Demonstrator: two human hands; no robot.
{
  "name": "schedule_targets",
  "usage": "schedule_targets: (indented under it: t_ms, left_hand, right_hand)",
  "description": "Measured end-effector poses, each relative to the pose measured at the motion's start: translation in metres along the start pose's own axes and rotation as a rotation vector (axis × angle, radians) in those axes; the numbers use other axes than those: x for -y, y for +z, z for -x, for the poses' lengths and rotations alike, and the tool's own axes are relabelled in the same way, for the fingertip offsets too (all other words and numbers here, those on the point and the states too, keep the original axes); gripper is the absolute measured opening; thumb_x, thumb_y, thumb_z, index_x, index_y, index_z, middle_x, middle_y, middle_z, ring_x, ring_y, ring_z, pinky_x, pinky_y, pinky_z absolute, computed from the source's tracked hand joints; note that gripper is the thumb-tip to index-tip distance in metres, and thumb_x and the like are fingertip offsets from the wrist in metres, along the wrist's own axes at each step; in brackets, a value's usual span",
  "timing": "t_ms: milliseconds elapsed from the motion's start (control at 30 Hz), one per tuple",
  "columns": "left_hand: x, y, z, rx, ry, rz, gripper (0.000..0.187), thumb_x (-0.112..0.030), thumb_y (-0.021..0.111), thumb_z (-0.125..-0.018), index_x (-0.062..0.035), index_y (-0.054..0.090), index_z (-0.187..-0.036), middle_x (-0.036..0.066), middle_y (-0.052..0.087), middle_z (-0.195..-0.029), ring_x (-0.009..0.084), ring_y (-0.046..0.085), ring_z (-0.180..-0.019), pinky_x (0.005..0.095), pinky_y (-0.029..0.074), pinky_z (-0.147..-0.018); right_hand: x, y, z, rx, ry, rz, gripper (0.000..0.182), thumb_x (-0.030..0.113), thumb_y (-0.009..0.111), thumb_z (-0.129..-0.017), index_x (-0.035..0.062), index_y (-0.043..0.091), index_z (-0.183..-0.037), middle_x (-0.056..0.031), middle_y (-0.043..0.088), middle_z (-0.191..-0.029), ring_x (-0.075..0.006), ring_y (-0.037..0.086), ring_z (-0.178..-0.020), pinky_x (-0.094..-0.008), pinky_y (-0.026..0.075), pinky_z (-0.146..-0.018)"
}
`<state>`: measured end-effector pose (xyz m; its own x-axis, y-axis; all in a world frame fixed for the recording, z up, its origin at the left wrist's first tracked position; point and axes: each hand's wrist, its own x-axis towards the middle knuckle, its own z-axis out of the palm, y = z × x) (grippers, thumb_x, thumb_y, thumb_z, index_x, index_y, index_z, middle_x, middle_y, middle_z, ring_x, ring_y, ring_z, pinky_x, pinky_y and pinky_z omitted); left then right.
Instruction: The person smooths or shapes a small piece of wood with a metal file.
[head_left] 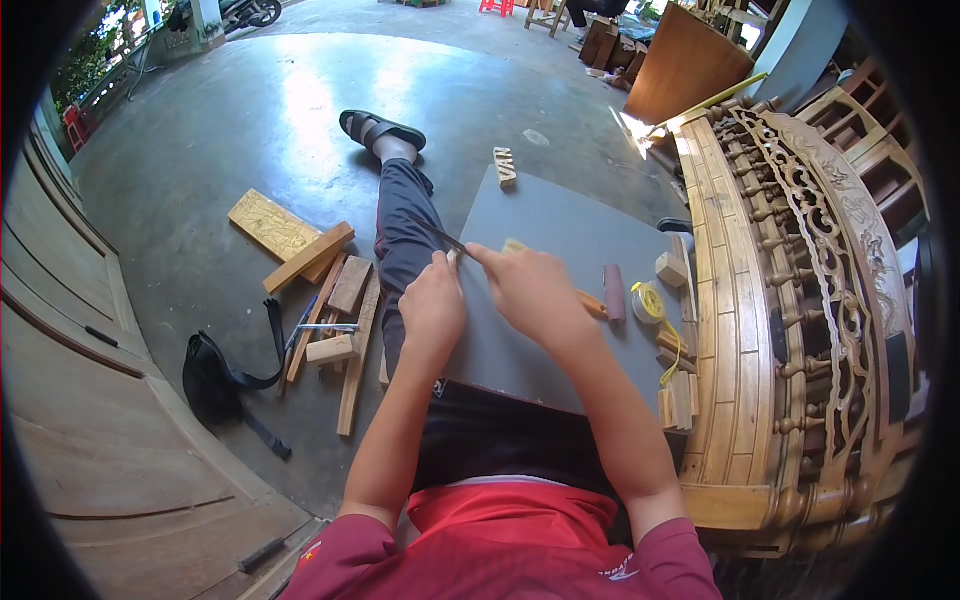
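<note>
My right hand (535, 290) is closed round the pale handle of what looks like a file (440, 234), its dark narrow blade pointing up and left. Pinched in my left hand (435, 303) is a small piece of wood (453, 258), mostly covered by the fingers. The blade lies at the top of this piece; whether they touch is hard to tell. Both hands are above a grey board (540, 215) by my legs. On its far edge stand joined wooden letters (504, 167) reading VAN. Right of my right hand are an orange tool handle (592, 303) and a brownish-purple roll (613, 290).
A yellow round tape-like roll (648, 303) and a wood block (671, 268) sit near the board's right edge. A carved wooden bench (725, 300) borders the right. Wood offcuts (348, 285), a carved panel (275, 233) and a black bag (215, 375) lie on the floor at left.
</note>
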<state>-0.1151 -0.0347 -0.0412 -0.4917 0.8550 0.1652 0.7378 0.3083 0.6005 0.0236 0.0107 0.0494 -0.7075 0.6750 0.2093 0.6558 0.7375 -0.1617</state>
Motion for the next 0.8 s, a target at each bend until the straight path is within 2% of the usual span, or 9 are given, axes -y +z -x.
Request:
schedule_targets:
  t_ms: [133, 200, 300, 400, 500, 600, 700, 800]
  left_hand:
    - [0.0, -0.001, 0.0, -0.004, 0.005, 0.015, 0.039, -0.033, 0.04, -0.119, -0.0009, 0.058, -0.109, 0.024, 0.075, -0.097, 0.0509, 0.074, -0.093, 0.0629, 0.056, -0.082]
    - [0.0, -0.001, 0.002, -0.003, -0.002, 0.023, 0.039, -0.034, 0.04, -0.119, -0.001, 0.058, -0.109, 0.025, 0.075, -0.097, 0.0513, 0.074, -0.093, 0.0632, 0.056, -0.082]
    - [-0.001, 0.0, 0.001, -0.006, -0.006, 0.023, 0.038, -0.034, 0.04, -0.119, -0.0012, 0.058, -0.109, 0.024, 0.075, -0.097, 0.0516, 0.074, -0.093, 0.0635, 0.056, -0.082]
    - [-0.001, 0.0, 0.0, -0.006, -0.007, 0.018, 0.038, -0.034, 0.04, -0.119, -0.0016, 0.058, -0.11, 0.024, 0.075, -0.097, 0.0516, 0.074, -0.092, 0.0637, 0.055, -0.081]
    - [0.0, 0.001, 0.0, -0.009, 0.0, 0.021, 0.038, -0.034, 0.04, -0.119, -0.0019, 0.058, -0.11, 0.024, 0.075, -0.097, 0.0514, 0.074, -0.092, 0.0637, 0.056, -0.081]
    - [0.001, 0.001, 0.001, -0.004, 0.002, 0.021, 0.038, -0.034, 0.04, -0.119, -0.002, 0.058, -0.11, 0.023, 0.075, -0.097, 0.0512, 0.074, -0.092, 0.0634, 0.056, -0.081]
    - [-0.001, -0.001, -0.001, -0.002, -0.005, 0.016, 0.039, -0.035, 0.04, -0.119, -0.0019, 0.058, -0.111, 0.023, 0.076, -0.098, 0.051, 0.074, -0.093, 0.063, 0.056, -0.082]
    - [0.0, 0.0, 0.0, -0.003, -0.009, 0.02, 0.039, -0.035, 0.039, -0.119, -0.002, 0.058, -0.111, 0.023, 0.076, -0.098, 0.0509, 0.074, -0.094, 0.0628, 0.056, -0.082]
  right_hand:
    - [0.001, -0.007, 0.001, 0.044, 0.002, -0.023, 0.035, 0.016, 0.06, -0.103, 0.0147, 0.076, -0.135, -0.0212, 0.078, -0.094, -0.0395, 0.077, -0.089, -0.0509, 0.061, -0.084]
    - [0.002, -0.03, 0.005, 0.046, -0.024, -0.027, 0.034, 0.019, 0.058, -0.107, 0.0152, 0.075, -0.136, -0.0225, 0.077, -0.097, -0.0429, 0.075, -0.092, -0.0532, 0.059, -0.085]
    - [0.018, -0.078, 0.012, 0.147, 0.02, 0.009, 0.034, 0.019, 0.059, -0.106, 0.0156, 0.076, -0.135, -0.0222, 0.077, -0.099, -0.0431, 0.075, -0.093, -0.0532, 0.059, -0.086]
    - [0.016, -0.077, 0.011, 0.14, 0.034, -0.006, 0.033, 0.019, 0.059, -0.106, 0.0158, 0.076, -0.134, -0.0224, 0.077, -0.102, -0.0437, 0.075, -0.092, -0.0537, 0.059, -0.085]
    - [-0.001, -0.025, 0.003, 0.041, 0.007, -0.048, 0.034, 0.019, 0.059, -0.106, 0.0163, 0.076, -0.135, -0.0227, 0.077, -0.103, -0.044, 0.074, -0.091, -0.0537, 0.059, -0.084]
    - [0.005, 0.008, -0.004, 0.052, 0.088, -0.019, 0.034, 0.019, 0.058, -0.106, 0.0164, 0.076, -0.135, -0.0229, 0.077, -0.102, -0.0438, 0.074, -0.092, -0.0536, 0.059, -0.084]
    - [0.003, 0.003, -0.001, 0.025, 0.035, -0.022, 0.034, 0.019, 0.058, -0.106, 0.0165, 0.076, -0.135, -0.0223, 0.077, -0.101, -0.0438, 0.074, -0.091, -0.0535, 0.059, -0.084]
    - [0.005, -0.032, 0.006, 0.05, -0.006, -0.008, 0.034, 0.016, 0.06, -0.103, 0.0148, 0.077, -0.132, -0.0207, 0.079, -0.096, -0.0395, 0.078, -0.09, -0.0503, 0.061, -0.084]
